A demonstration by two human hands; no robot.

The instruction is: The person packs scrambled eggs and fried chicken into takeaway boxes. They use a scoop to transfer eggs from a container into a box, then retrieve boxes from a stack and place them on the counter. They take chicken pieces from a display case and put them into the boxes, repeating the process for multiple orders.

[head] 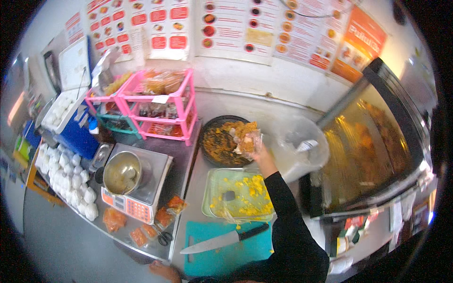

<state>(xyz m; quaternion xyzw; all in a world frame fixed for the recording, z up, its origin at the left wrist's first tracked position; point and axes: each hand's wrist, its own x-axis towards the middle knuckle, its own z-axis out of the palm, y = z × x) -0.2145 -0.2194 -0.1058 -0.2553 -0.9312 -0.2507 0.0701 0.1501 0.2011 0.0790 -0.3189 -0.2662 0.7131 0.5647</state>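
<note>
My right hand, in a black sleeve, is closed on a clear plastic bag with browned food in it, over the right side of a dark round pan that holds browned, crumbly food. Below the pan lies a pale green tray with scattered yellow pieces. A kitchen knife with a black handle rests on a turquoise cutting board. My left hand is low in the picture by the counter's edge; whether it holds anything is not clear.
To the left, a metal pot sits on a digital scale, near scissors and many tied white bags. Pink stacked baskets stand behind. At the right are a translucent plastic tub and a glass display case.
</note>
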